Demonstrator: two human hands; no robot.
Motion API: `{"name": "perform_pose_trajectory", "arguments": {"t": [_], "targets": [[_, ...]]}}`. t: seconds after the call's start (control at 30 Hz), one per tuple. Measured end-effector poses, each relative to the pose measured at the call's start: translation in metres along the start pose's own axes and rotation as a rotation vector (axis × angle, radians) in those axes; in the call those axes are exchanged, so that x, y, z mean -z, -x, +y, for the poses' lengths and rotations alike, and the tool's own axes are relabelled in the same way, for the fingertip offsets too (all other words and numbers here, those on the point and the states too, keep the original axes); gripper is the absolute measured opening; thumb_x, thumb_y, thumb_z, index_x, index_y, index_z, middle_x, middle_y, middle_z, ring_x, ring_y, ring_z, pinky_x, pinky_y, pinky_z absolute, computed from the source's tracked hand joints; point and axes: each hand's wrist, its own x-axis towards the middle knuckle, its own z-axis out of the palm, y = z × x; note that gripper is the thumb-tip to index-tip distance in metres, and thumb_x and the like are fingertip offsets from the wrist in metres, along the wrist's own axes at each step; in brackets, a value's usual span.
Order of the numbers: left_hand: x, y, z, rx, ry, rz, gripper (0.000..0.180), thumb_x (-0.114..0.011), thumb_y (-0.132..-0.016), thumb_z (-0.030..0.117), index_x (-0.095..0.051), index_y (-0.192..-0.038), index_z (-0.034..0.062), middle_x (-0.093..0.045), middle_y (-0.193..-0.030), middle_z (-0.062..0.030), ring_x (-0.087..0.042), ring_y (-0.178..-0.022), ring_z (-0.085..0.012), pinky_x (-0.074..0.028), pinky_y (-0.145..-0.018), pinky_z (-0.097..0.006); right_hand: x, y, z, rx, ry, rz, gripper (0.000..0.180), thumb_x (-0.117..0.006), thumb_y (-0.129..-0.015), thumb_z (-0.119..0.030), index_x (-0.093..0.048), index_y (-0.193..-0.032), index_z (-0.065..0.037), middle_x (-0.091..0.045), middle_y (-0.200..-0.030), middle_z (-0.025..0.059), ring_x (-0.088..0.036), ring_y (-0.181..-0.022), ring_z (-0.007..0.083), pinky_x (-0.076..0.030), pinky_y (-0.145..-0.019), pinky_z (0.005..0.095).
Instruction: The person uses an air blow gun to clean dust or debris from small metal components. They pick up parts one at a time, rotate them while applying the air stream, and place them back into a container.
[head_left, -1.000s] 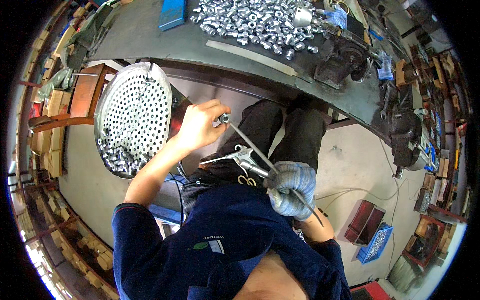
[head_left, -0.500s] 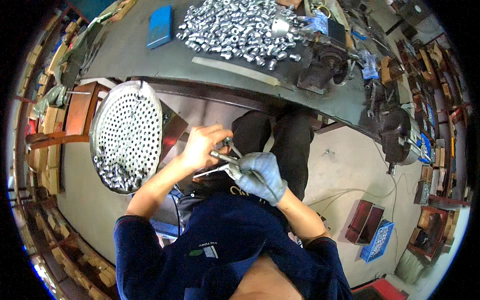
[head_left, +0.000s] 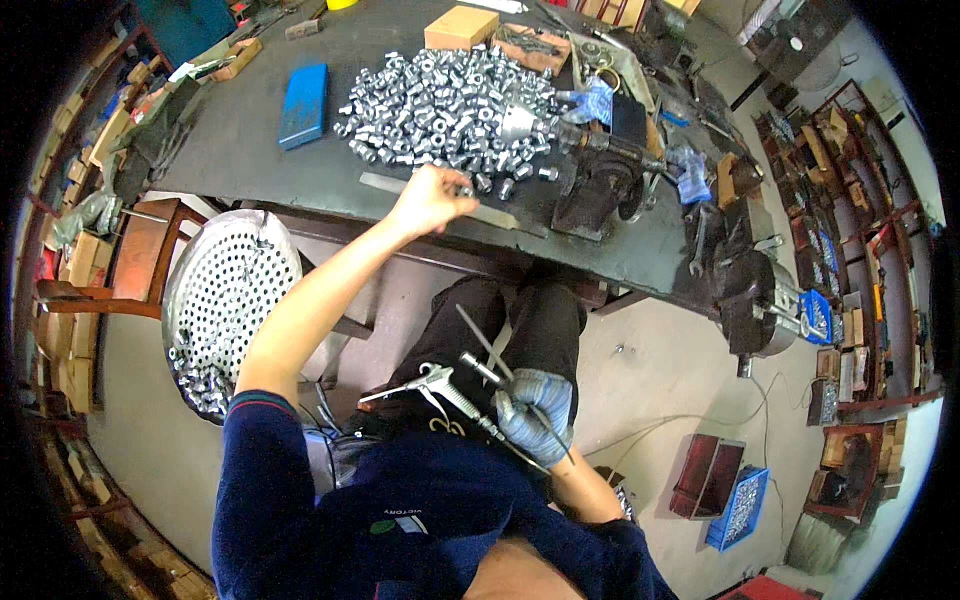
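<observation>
My bare left hand (head_left: 432, 200) reaches over the bench's front edge beside the near side of the metal fittings pile (head_left: 450, 110). Its fingers pinch a small shiny fitting (head_left: 464, 191), partly hidden by them. Over my lap, my gloved right hand (head_left: 538, 418) is closed around several tools at once. Among them are a silver air blow gun (head_left: 436, 382) with its nozzle pointing left, a thin flat-looking rod (head_left: 482, 338), and a tool with a cylindrical metal head (head_left: 478, 366). How the glove grips each one is hidden.
To the left, a perforated round metal pan (head_left: 235, 270) has fittings gathered at its near edge. On the bench lie a blue box (head_left: 304, 106) and a flat metal strip (head_left: 500, 217); a dark vise (head_left: 600, 185) stands right. A blue crate (head_left: 738, 510) of parts sits on the floor.
My left hand has moved from beside the right glove up to the fittings on the bench. The right hand has lowered slightly with its tools. The view has shifted, showing more of the bench.
</observation>
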Motion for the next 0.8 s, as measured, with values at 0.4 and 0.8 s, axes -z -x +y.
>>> {"name": "perform_pose_trajectory", "arguments": {"t": [0.4,0.8], "targets": [[0.104,0.064,-0.004,-0.004,0.093,0.156,0.031,-0.062,-0.084,0.011,-0.057,-0.111,-0.0031,-0.06,-0.064,-0.0045,-0.057,-0.054,-0.0089,-0.047,-0.054,-0.023,0.001,0.012,0.006,-0.062,-0.021,-0.101,0.031,-0.062,-0.084,-0.027,-0.057,-0.06,-0.007,-0.061,-0.058,0.0094,-0.058,-0.051,0.0192,-0.045,-0.049,0.0295],[0.229,0.347,-0.099,0.733,-0.889,0.165,0.036,-0.065,-0.066,0.021,-0.067,-0.101,0.011,-0.066,-0.091,-0.0132,-0.063,-0.086,-0.0283,-0.05,-0.077,-0.039,-0.03,-0.008,-0.012,-0.055,-0.134,-0.202,0.033,-0.062,-0.084,-0.027,-0.054,-0.061,-0.005,-0.058,-0.058,0.0092,-0.054,-0.051,0.018,-0.043,-0.051,0.029]]}}
